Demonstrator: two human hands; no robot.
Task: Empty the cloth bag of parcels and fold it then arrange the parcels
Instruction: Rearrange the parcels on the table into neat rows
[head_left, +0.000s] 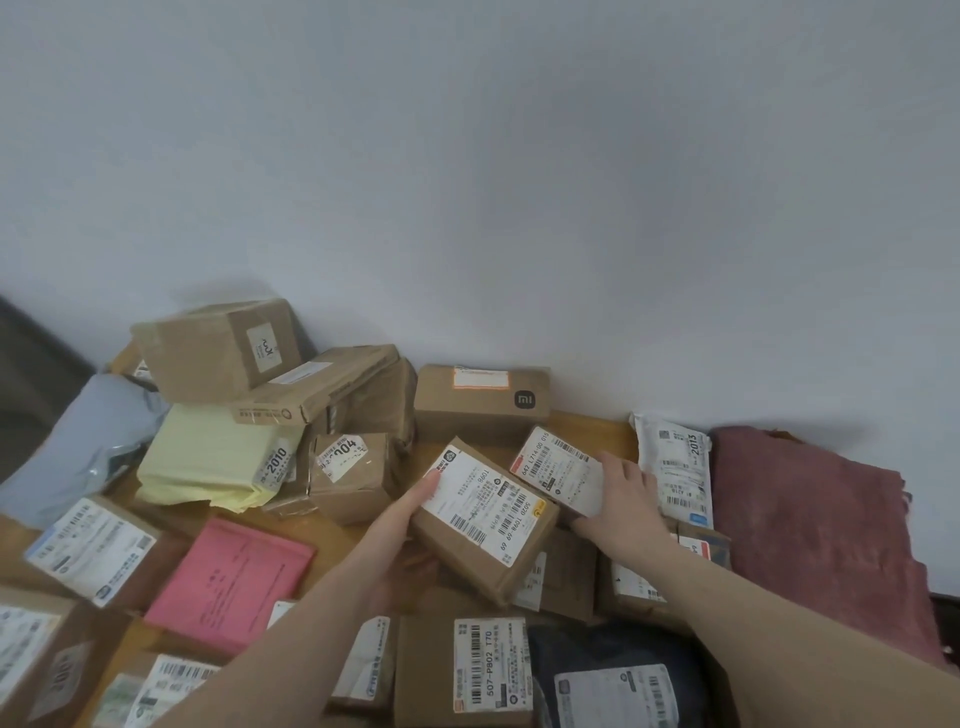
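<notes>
Parcels lie spread over a wooden table (587, 431). My left hand (402, 525) grips the left side of a tilted cardboard box with a white label (485, 517), lifted above the other parcels. My right hand (623, 499) rests on a smaller labelled box (558, 465) just right of it, fingers curled over its near edge. The dark red cloth bag (810, 535) lies folded flat at the table's right end.
A stack of cardboard boxes (270, 374) and a yellow mailer (213, 457) stand at the back left against the white wall. A Mi box (483, 405), a white mailer (675, 467), a pink envelope (234, 577) and a dark bag (613, 675) surround my hands.
</notes>
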